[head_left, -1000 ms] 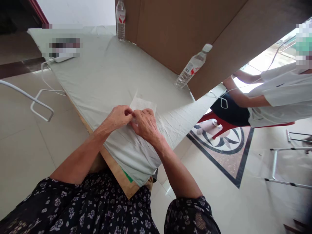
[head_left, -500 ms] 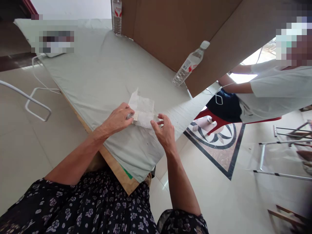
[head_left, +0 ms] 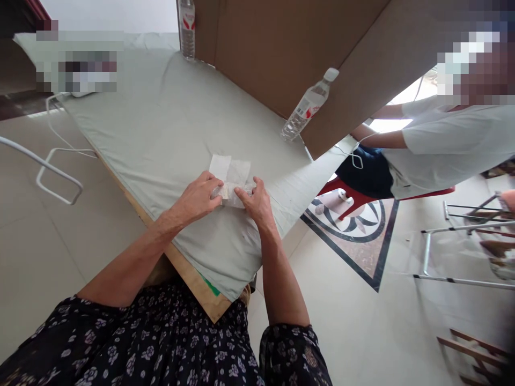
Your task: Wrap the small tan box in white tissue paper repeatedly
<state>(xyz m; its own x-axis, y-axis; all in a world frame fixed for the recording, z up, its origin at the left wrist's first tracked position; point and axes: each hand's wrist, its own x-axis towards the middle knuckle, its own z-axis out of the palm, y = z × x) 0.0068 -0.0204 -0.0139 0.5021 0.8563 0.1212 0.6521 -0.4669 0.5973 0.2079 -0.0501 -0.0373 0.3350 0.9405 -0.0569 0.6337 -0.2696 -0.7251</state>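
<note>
Near the table's front corner lies a thin, creased white sheet, like tissue paper, with its far part flat on the cloth. Along its near part is a small clear object with a beige patch; its kind I cannot make out. My left hand is closed on the left end of that object, thumb and fingers pinching it. My right hand is closed at the other end, thumb and fingertips pressing the near part of the white sheet. What lies under the right fingers is hidden.
A clear plastic bottle leans by a big cardboard panel; another bottle stands farther back. Grey-green cloth covers the table. A person in a white shirt sits on a red chair at the right.
My right hand has moved left and closed onto the near part of the white sheet. The sheet's raised far-left corner now lies flatter. My left hand keeps its grip.
</note>
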